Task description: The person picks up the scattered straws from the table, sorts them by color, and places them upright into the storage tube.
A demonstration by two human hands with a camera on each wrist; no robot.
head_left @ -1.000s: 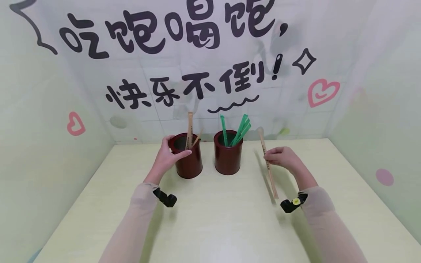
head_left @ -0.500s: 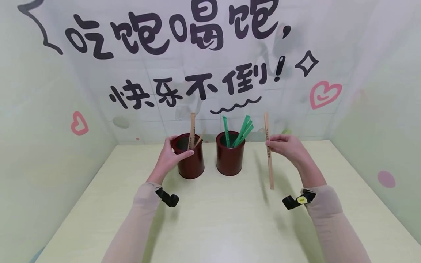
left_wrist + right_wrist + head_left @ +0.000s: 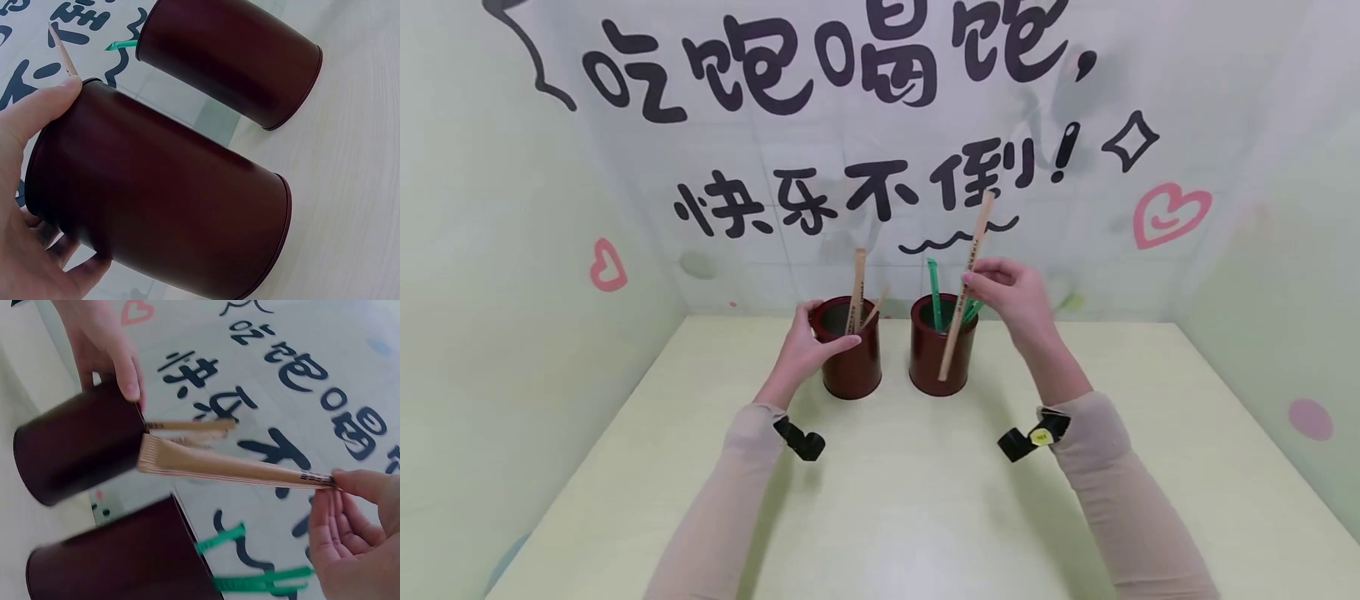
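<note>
My left hand [image 3: 803,350] grips the rim of the left dark red canister [image 3: 853,371], thumb in front and fingers round the far side. Several brown paper-wrapped sticks [image 3: 857,292] stand in that canister. My right hand [image 3: 1009,293] pinches another long brown paper-wrapped stick [image 3: 958,321] near its middle, between thumb and fingertips. This stick is raised and tilted, overlapping the right dark red canister [image 3: 925,358] in the head view. Green-wrapped sticks [image 3: 262,580] poke out of the right canister, partly hidden behind my right hand in the head view.
Both canisters stand side by side on a pale wooden table [image 3: 880,492], near its back edge. A white backdrop [image 3: 820,275] with black lettering rises right behind them, and pale walls close in the left and right sides.
My right hand has lifted its brown-wrapped stick and carried it leftward, from the right of the canisters to in front of the right one. The left hand keeps its grip on the left canister.
</note>
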